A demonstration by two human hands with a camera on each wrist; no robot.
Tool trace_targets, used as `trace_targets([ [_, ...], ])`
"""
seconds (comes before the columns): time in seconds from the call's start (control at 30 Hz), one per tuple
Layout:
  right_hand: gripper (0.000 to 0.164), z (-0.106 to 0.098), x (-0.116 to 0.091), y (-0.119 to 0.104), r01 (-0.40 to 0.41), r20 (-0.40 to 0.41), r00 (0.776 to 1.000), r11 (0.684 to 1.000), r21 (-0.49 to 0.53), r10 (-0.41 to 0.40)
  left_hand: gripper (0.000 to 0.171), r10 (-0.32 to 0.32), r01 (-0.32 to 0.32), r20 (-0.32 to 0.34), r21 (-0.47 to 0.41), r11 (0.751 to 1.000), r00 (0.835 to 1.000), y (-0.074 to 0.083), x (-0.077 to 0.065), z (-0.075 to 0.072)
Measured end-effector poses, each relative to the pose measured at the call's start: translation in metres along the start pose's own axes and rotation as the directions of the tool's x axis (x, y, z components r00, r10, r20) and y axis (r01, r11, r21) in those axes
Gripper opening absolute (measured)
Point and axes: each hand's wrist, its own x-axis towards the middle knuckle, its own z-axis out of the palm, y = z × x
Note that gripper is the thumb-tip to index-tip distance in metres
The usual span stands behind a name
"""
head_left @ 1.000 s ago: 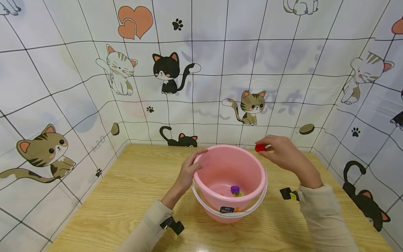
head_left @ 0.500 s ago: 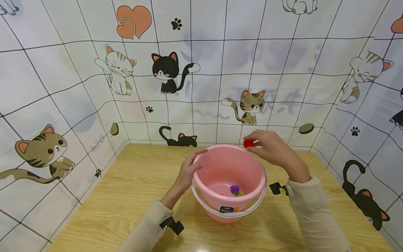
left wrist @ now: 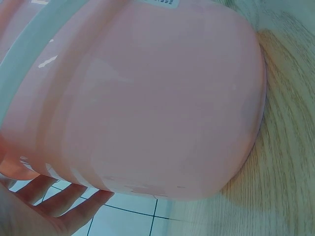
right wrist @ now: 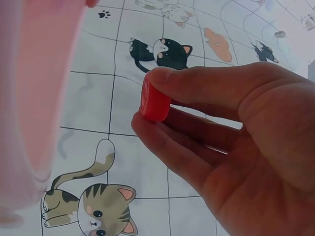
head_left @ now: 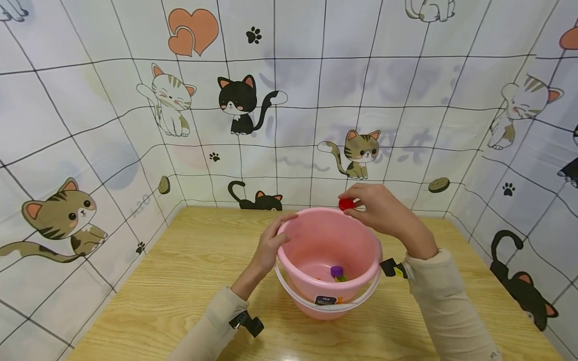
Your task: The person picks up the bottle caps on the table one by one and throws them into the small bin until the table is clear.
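Note:
A pink bucket [head_left: 311, 296] with a white handle [head_left: 316, 306] stands on the wooden table. My left hand [head_left: 270, 244] grips the bucket's left rim, thumb on the near side; in the left wrist view its fingers [left wrist: 83, 209] lie against the bucket's outer wall. My right hand [head_left: 377, 209] pinches a small red round block [head_left: 346, 204] between thumb and fingers, just above the far right rim. The right wrist view shows this red block [right wrist: 156, 102] held at the fingertips. On the bucket's floor lie a purple block [head_left: 336, 271] and a yellow-green piece [head_left: 340, 279], partly hidden by the near rim.
The wooden table [head_left: 203, 250] extends around the bucket on all sides. Behind and beside it hangs a white gridded cloth [head_left: 298, 125] printed with cats. A black camera is strapped to each wrist.
My right hand has moved left with the red block, from beside the bucket to above its far right rim. The left hand and the bucket have stayed put.

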Motion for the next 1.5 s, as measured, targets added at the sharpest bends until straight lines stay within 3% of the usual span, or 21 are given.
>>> trace_targets([
  [0.93,0.025,0.0006,0.0095,-0.0071,0.066,0.056,0.996,0.998,0.006,-0.066,0.053,0.006,-0.006,-0.004,0.019,1.0,1.0,-0.0008,0.0009,-0.0009],
  [1.5,0.026,0.0027,0.0092,-0.0093,0.047,0.08,0.996,0.998,0.039,-0.05,0.052,0.001,-0.001,-0.006,0.015,1.0,1.0,0.0,-0.0001,-0.0006],
])
